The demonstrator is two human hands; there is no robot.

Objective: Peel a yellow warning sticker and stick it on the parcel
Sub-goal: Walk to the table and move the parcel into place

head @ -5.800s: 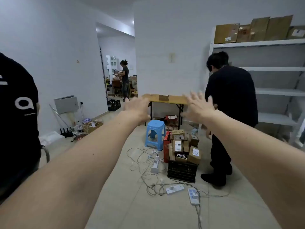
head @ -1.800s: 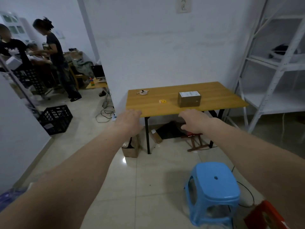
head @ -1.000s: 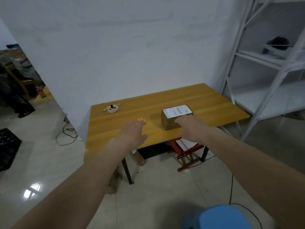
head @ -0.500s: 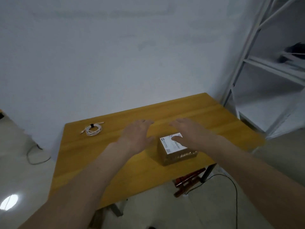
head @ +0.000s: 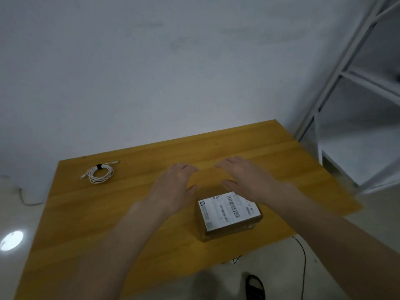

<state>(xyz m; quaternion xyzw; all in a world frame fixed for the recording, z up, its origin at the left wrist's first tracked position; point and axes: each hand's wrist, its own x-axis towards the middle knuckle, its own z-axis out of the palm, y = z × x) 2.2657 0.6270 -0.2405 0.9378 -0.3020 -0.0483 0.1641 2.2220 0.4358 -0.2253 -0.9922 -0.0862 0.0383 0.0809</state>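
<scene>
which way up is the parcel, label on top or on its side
Label on top. The parcel lies flat on the table, its white shipping label facing up.

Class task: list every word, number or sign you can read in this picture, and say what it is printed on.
Shipping label on the parcel: barcodes, a small blue logo, red marks and lines of print show, but all are too blurred to read.
Nothing else, including the table and cable, carries any text.
</scene>
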